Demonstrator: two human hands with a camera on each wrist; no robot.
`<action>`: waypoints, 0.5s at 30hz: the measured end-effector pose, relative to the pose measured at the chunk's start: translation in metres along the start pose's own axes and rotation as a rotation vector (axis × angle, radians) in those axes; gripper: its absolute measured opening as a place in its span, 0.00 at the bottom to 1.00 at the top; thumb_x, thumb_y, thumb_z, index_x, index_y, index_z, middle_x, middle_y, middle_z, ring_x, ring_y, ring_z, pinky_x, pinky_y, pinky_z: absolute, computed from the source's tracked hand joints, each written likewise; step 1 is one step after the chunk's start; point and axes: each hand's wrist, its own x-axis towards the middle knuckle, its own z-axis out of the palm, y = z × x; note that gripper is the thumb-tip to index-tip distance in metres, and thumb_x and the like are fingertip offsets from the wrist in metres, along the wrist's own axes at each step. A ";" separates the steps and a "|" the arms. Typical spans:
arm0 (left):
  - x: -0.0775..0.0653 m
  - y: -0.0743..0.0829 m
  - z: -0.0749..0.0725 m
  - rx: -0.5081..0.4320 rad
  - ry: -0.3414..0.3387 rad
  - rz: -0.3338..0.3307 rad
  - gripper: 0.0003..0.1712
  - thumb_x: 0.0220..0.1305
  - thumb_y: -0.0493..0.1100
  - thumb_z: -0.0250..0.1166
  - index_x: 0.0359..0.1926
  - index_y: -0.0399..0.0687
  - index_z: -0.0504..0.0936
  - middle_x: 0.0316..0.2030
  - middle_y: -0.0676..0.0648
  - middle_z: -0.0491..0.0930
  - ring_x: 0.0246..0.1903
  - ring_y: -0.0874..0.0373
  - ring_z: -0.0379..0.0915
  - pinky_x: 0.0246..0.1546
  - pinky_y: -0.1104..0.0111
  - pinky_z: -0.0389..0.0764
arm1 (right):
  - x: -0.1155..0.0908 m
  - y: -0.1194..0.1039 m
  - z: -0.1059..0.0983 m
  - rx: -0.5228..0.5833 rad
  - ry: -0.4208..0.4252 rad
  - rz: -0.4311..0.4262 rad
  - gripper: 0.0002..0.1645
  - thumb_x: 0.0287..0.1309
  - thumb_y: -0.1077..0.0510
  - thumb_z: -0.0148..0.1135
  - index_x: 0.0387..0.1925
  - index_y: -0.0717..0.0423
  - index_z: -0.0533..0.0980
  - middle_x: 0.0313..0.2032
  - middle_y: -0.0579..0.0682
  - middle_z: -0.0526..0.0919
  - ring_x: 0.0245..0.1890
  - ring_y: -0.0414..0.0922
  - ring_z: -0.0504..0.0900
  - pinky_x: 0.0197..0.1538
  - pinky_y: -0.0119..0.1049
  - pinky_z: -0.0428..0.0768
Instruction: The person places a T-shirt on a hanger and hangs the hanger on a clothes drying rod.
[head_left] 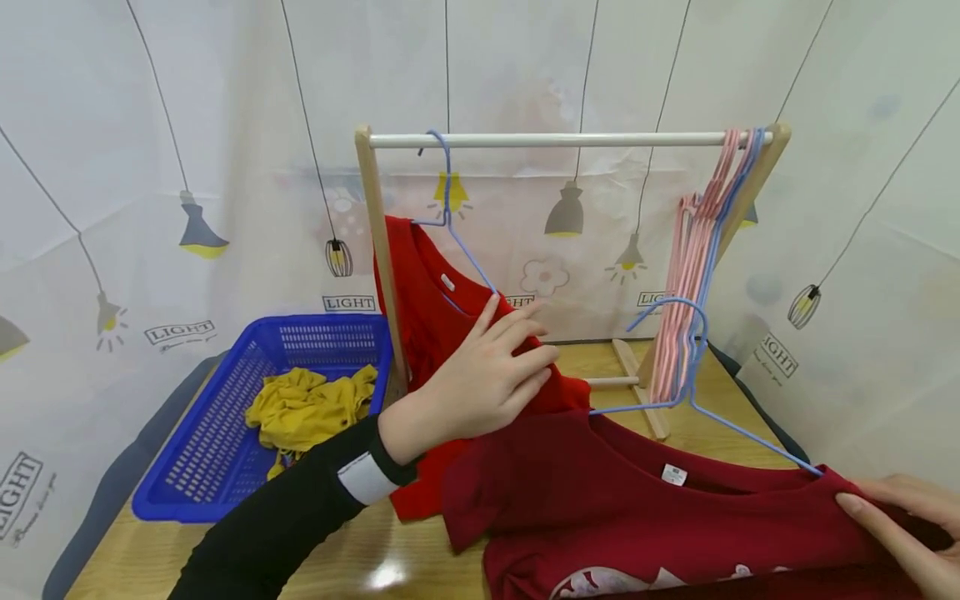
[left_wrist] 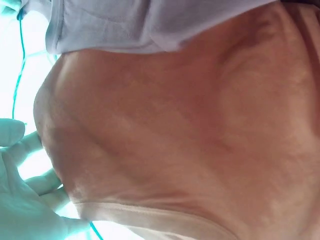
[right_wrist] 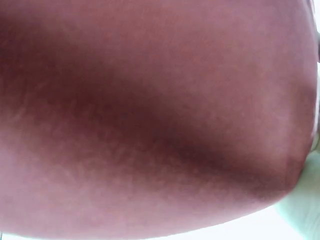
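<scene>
Head view: blue plastic basket [head_left: 197,442] is overlapped by black sleeve [head_left: 285,508]; left hand [head_left: 487,375] is relaxed, maroon fabric shirt [head_left: 637,508] pinched by right hand [head_left: 915,521].

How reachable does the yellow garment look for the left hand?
Likely yes: the yellow garment lies uncovered in the open blue plastic basket, and the left hand is close by, to its right.

Between seven and eight o'clock in the head view, my left sleeve [head_left: 281,512] is black, snug and lightly creased. A flat whitish band [head_left: 366,479] crosses it near its end, with black again beyond. My right hand [head_left: 911,512], at four o'clock, is bare.
</scene>
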 end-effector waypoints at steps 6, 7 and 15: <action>-0.015 -0.007 -0.009 -0.054 0.052 -0.004 0.10 0.68 0.43 0.51 0.43 0.51 0.79 0.52 0.48 0.74 0.69 0.51 0.54 0.70 0.45 0.41 | -0.001 0.008 -0.010 -0.146 -0.013 -0.001 0.23 0.49 0.78 0.61 0.28 0.44 0.82 0.23 0.24 0.76 0.16 0.24 0.74 0.16 0.20 0.69; -0.018 -0.008 -0.010 -0.072 0.065 -0.006 0.10 0.68 0.42 0.51 0.41 0.51 0.78 0.51 0.48 0.75 0.69 0.51 0.55 0.70 0.45 0.41 | -0.001 0.010 -0.011 -0.170 -0.018 0.000 0.25 0.49 0.77 0.61 0.28 0.41 0.81 0.23 0.24 0.76 0.16 0.24 0.73 0.16 0.20 0.69; -0.032 -0.013 -0.017 -0.200 0.128 0.044 0.08 0.64 0.40 0.53 0.37 0.48 0.79 0.51 0.47 0.76 0.67 0.50 0.58 0.70 0.44 0.39 | -0.003 0.038 -0.021 -0.267 0.011 0.060 0.29 0.53 0.71 0.63 0.26 0.25 0.77 0.25 0.12 0.66 0.19 0.18 0.68 0.18 0.18 0.65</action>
